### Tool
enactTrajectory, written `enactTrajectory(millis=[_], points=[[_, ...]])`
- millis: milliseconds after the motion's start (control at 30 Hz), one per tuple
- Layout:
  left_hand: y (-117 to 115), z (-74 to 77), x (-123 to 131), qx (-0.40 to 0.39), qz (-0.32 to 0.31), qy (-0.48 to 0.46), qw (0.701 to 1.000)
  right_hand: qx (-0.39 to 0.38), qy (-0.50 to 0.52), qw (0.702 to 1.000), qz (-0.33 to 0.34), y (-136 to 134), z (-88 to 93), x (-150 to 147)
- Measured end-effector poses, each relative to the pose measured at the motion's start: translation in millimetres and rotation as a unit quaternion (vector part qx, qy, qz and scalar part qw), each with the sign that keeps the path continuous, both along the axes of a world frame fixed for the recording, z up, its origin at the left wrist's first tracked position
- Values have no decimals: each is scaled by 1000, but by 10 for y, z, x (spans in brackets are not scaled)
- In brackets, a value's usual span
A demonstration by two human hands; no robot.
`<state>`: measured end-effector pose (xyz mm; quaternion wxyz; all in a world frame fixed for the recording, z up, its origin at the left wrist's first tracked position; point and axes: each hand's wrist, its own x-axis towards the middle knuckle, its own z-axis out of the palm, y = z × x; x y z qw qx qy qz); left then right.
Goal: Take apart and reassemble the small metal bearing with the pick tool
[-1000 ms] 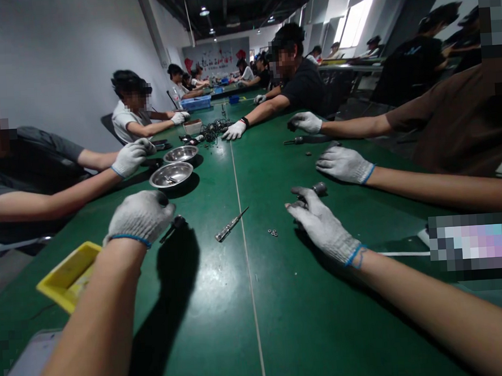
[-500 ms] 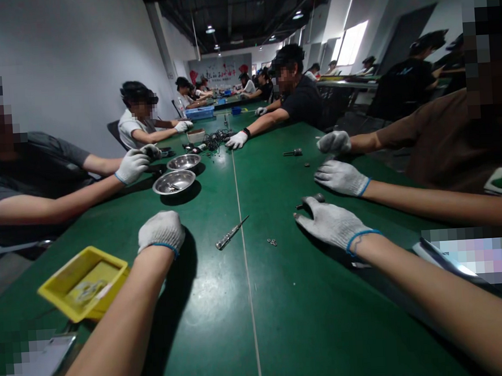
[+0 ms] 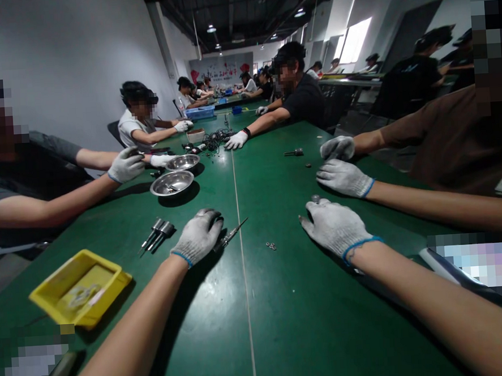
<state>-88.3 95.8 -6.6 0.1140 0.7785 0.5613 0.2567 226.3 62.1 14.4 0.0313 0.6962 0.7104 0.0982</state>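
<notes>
My left hand (image 3: 198, 236), in a white knit glove, is low over the table beside a screwdriver (image 3: 232, 234) with a clear handle. Its thumb stands apart from the curled fingers, and I see nothing held in it. Left of it lie metal cylindrical pieces with thin shafts (image 3: 159, 234). My gloved right hand (image 3: 338, 222) is curled around a grey metal cylindrical piece (image 3: 316, 199), whose round end shows past the index finger; the rest is hidden. Between the hands lie several small metal rings (image 3: 271, 246).
A yellow bin (image 3: 107, 299) with small pieces stands left. Two steel bowls (image 3: 154, 189) and a heap of black cables (image 3: 217, 138) lie farther off. A co-worker's gloved hand (image 3: 346, 177) rests close to my right hand; another shafted piece (image 3: 295, 152) lies beyond.
My left hand has moved right to the screwdriver, uncovering the shafted metal pieces. In my right hand the metal piece has turned, so its shaft no longer shows.
</notes>
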Motion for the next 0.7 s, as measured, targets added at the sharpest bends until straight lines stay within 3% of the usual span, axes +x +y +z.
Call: enactTrajectory(millis=[133, 700], points=[[118, -136, -147, 3, 27, -57, 998, -30, 3, 1000, -7, -3, 59, 36], [77, -154, -69, 19, 44, -90, 995, -42, -16, 999, 4, -53, 153, 182]])
